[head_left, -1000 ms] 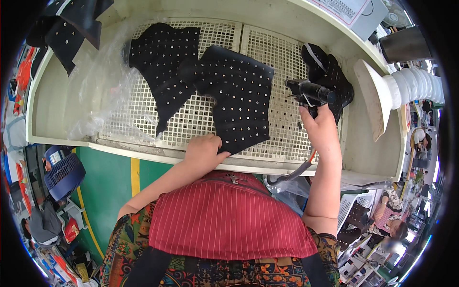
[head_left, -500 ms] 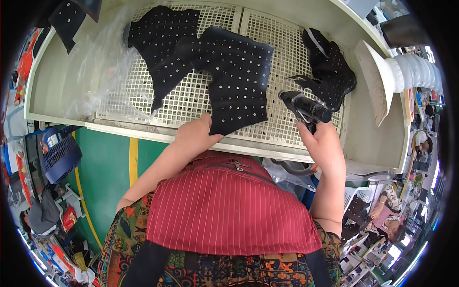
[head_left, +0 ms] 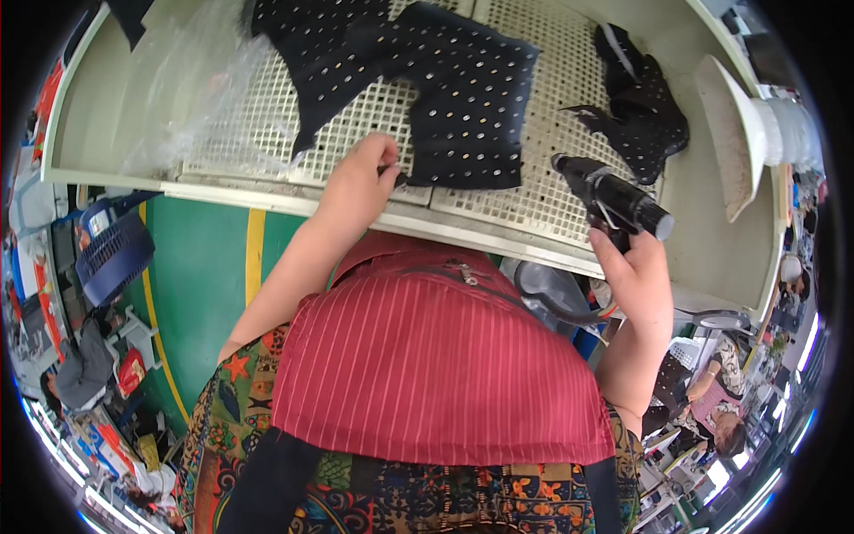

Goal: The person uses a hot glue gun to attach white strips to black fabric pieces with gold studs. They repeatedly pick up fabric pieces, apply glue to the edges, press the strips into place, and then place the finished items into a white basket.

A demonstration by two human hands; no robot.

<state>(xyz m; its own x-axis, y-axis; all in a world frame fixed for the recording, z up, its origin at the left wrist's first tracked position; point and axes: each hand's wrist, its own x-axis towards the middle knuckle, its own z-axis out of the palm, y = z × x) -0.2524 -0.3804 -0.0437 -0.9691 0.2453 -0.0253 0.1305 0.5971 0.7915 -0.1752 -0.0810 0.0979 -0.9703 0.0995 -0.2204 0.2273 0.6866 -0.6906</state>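
A black panel with rows of small shiny studs (head_left: 471, 98) lies on the grating, its near left corner pinched between the thumb and fingers of my left hand (head_left: 360, 182). My right hand (head_left: 639, 271) is wrapped round the grip of a black spray gun (head_left: 614, 194), held over the right part of the grating with its narrow end toward the panel. A second studded black panel (head_left: 325, 67) lies partly under the first on the left. Farther right is a crumpled studded black piece (head_left: 645, 111).
The pieces lie in a pale shallow tray with a raised rim (head_left: 116, 182) and a perforated grating (head_left: 378, 111). Clear plastic film (head_left: 200, 98) covers its left part. A white duct hood (head_left: 734, 138) stands right. A blue fan (head_left: 111, 254) is left; another person (head_left: 716, 400) is lower right.
The tray and its pieces sit higher in view and a little to the right. My left hand has shifted up at the panel's corner; my right hand with the spray gun has moved right.
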